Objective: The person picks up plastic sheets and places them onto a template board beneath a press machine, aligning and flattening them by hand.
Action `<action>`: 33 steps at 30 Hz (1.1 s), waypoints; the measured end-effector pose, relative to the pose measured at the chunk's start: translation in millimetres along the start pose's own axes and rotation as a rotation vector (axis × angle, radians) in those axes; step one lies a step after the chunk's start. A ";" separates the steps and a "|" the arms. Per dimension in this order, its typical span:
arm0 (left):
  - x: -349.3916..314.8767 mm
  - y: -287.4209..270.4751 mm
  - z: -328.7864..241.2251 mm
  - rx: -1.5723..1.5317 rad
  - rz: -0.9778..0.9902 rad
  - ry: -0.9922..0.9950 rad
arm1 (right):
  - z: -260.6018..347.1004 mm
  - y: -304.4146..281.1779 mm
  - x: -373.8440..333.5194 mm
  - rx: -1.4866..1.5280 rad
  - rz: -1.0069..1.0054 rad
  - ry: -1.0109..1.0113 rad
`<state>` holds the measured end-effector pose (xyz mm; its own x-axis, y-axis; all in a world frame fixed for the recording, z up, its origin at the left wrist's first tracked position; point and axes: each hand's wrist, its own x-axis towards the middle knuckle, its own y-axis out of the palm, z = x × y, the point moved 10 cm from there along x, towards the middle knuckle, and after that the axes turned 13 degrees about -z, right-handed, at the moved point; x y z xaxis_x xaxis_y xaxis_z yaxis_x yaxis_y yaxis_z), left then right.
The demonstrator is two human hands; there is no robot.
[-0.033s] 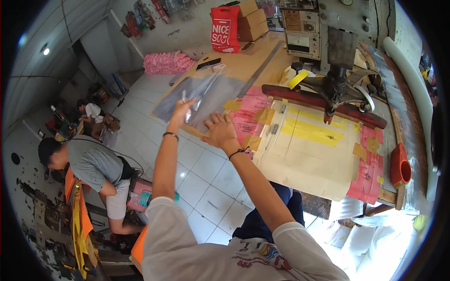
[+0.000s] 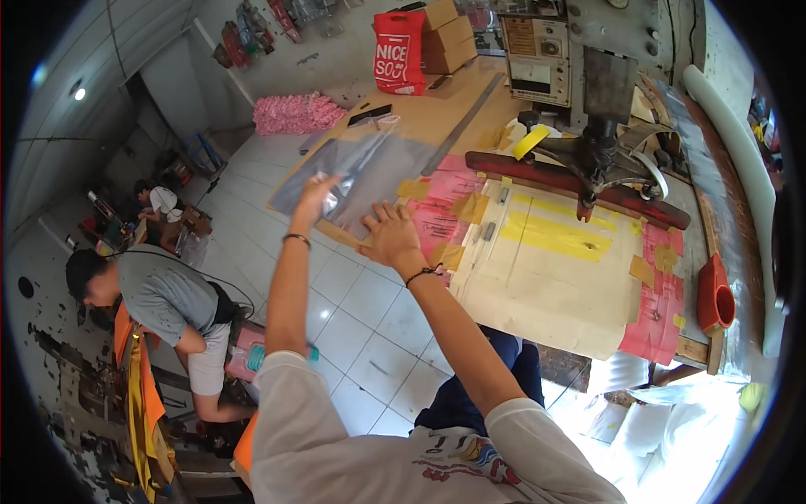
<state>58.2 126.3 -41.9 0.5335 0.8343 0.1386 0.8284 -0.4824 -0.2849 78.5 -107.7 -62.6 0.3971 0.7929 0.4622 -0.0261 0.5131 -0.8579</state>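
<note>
The right hand's (image 2: 392,238) fingers are spread apart, laid flat near the close edge of the clear plastic sheet (image 2: 399,164), while the left hand's (image 2: 316,197) blurred fingers look curled, though I can't tell whether they pinch anything. That left hand has just slid slightly left over the sheet, which keeps its place on the brown table (image 2: 441,105), left of the pink strip (image 2: 441,206). The left forearm reaches almost straight toward the far side; the right one slants leftward from the near right.
</note>
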 end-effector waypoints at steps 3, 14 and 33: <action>43.6 -36.2 -45.0 0.373 -0.162 0.111 | -22.3 9.7 -4.6 -0.024 0.027 0.042; -91.0 -227.5 -342.7 0.376 -1.237 1.110 | 5.7 6.7 -0.3 0.006 -0.007 -0.015; -387.4 65.7 -124.3 0.496 -0.355 1.090 | -23.5 -66.0 -93.9 1.354 -0.059 0.476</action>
<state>-72.8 -261.8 3.5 0.3540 0.1282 0.9264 0.9281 0.0745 -0.3649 64.5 -223.8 -54.6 0.6848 0.7153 0.1397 -0.7286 0.6674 0.1541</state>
